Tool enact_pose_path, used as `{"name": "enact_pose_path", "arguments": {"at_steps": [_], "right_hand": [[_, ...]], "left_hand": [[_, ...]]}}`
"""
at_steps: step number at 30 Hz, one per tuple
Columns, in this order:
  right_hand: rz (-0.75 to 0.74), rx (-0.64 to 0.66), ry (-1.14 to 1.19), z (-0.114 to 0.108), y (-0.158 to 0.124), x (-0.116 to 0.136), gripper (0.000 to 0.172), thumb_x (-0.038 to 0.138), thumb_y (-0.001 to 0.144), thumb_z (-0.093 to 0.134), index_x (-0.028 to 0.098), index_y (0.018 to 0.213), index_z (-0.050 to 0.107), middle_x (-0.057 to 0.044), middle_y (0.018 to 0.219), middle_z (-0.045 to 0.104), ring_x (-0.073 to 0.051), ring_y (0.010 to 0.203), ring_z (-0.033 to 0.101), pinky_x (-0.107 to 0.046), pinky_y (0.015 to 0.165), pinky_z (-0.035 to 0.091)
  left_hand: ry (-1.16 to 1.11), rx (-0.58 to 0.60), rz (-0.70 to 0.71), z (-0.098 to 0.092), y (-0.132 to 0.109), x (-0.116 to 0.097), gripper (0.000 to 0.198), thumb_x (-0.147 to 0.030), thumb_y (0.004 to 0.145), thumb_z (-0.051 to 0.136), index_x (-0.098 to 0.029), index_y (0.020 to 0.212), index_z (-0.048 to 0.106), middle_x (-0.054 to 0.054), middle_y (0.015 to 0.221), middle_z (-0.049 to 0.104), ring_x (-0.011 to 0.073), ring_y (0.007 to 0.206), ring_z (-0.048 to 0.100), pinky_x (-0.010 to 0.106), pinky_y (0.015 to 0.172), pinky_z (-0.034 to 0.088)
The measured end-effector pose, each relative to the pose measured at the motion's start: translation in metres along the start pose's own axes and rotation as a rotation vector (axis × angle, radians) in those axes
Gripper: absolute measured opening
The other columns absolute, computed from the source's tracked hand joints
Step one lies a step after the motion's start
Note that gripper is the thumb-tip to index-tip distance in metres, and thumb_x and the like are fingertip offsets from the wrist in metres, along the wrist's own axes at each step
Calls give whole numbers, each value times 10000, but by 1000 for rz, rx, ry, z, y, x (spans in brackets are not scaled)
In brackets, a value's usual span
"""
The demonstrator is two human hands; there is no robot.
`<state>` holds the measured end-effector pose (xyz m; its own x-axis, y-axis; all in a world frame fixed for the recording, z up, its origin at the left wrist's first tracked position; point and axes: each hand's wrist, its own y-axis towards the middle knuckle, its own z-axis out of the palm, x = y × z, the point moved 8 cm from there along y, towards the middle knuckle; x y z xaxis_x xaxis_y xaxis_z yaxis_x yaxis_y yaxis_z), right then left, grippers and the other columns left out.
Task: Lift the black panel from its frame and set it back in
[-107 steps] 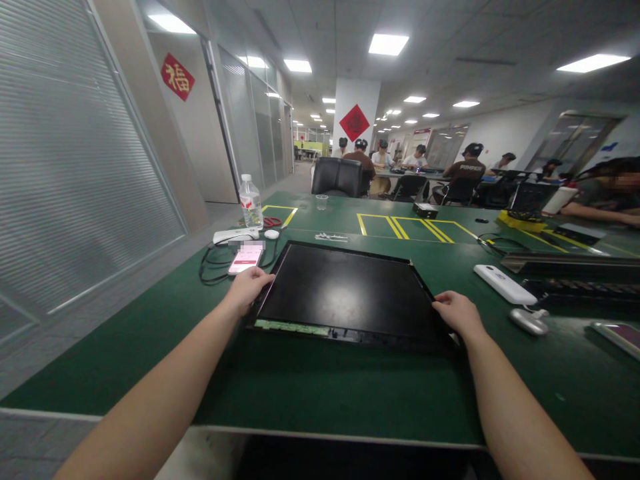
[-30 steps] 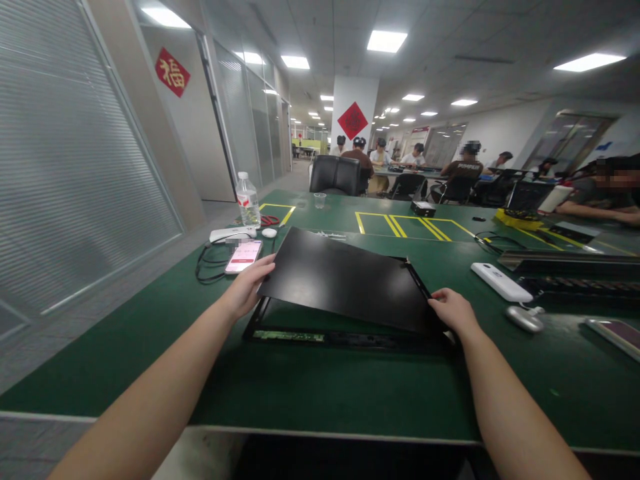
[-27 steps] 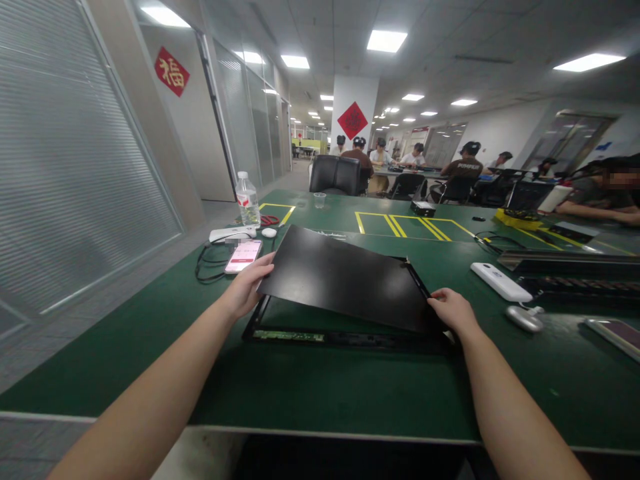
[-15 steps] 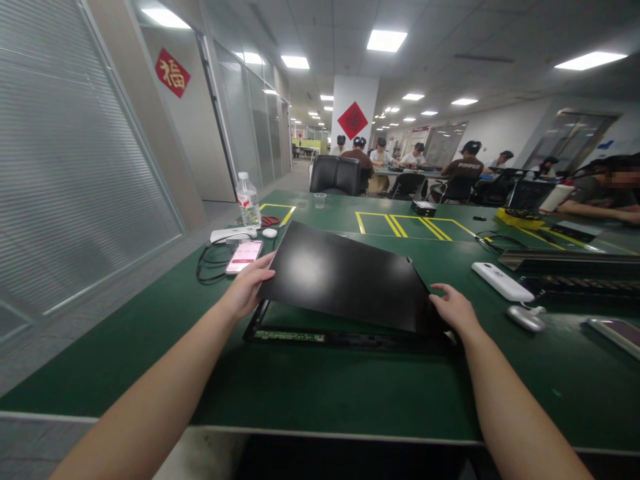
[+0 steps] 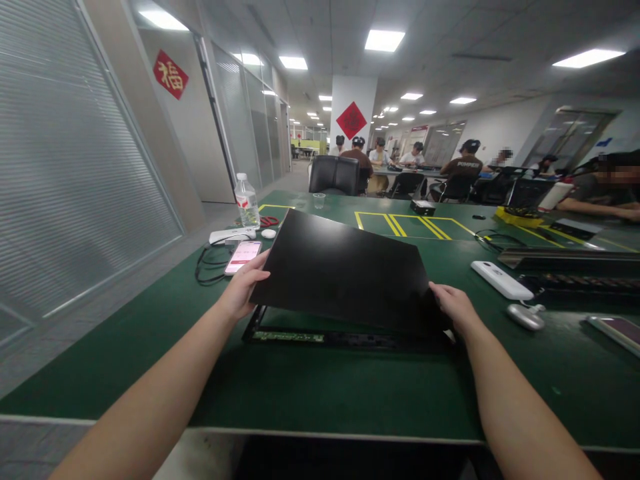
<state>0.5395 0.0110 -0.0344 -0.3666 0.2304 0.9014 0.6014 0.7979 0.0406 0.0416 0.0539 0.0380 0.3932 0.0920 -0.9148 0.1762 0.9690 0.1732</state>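
Black panel (image 5: 345, 267) held at a tilt now, glossy face up, its long axis laid left to right and slanted, far on the left, nearer on the right. The left end is raised well off the black frame (image 5: 360, 341) beneath, the right end sits lower. By the left grip (image 5: 245, 285) the left edge is pinched, thumb on the face, fingers tucked under. By the right grip (image 5: 455, 308) the right edge is pinched; whether the frame is caught there too cannot be told. Along the frame's near side a green circuit strip (image 5: 290, 337) is shown.

Room next: a broad green strip of the surface (image 5: 350, 393) is left between frame and near edge. On the far left, just past the left grip, a phone (image 5: 244, 258) and a white power bank (image 5: 233, 235) are set; on the right, a white device (image 5: 501, 280) is placed well apart from the panel. Beyond the far edge, yellow tape (image 5: 383, 223) is laid out.

And the writing: 福 is read in gold on a red diamond (image 5: 171, 75); the red-and-white label on the bottle (image 5: 247, 202) is too small to be read.
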Motion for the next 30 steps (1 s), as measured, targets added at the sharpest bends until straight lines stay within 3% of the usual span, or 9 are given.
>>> {"name": "enact_pose_path", "arguments": {"at_steps": [4,7,10,13,20,23,30], "right_hand": [[-5,6,263,2,-5,8,369,449,621,786,187,881,780,-60,846,747,-221,796,658,-320,683,506],[-6,99,522,7,-13,21,434,422,594,820,199,961,759,-43,878,750,-225,827,676,-329,713,532],[-18,343,704,21,-30,43,477,549,725,755,237,1085,730,-40,970,758,-258,945,705,-399,827,568],[-34,403,856,20,-40,55,472,643,806,652,268,1086,710,-52,1013,756,-282,1039,704,-467,901,567],[210,374,1000,17,-33,32,345,488,843,602,225,1024,732,-83,932,769,-316,1081,706,-564,935,557],[210,324,1081,12,-25,28,263,371,793,627,227,983,738,-64,885,773,-308,1058,722,-552,963,557],[212,219,1155,3,-14,18,216,261,738,616,243,919,730,-28,818,764,-292,955,751,-536,941,584]], "left_hand": [[-65,-59,10,-8,1,-6,577,-173,614,695,-185,1185,778,53,1169,791,328,1149,695,397,979,558],[-106,-119,21,-15,3,-9,542,-175,619,672,-175,1149,783,55,1145,794,323,1134,699,393,961,570],[-113,-159,0,-22,7,-6,502,-180,607,670,-148,1095,784,71,1087,800,325,1075,716,391,917,587],[-94,-158,-23,-24,9,0,497,-184,611,675,-147,1095,781,74,1020,803,327,1012,730,402,877,598],[-21,-64,-65,-11,8,7,526,-209,652,717,-144,1170,777,86,1057,806,315,973,743,325,729,586],[0,-55,-99,-10,7,11,515,-195,643,758,-139,1154,785,94,1040,810,288,928,754,278,662,563],[57,-158,-182,-19,7,26,367,-131,612,819,-144,979,811,87,889,814,223,801,755,269,693,574]]}}
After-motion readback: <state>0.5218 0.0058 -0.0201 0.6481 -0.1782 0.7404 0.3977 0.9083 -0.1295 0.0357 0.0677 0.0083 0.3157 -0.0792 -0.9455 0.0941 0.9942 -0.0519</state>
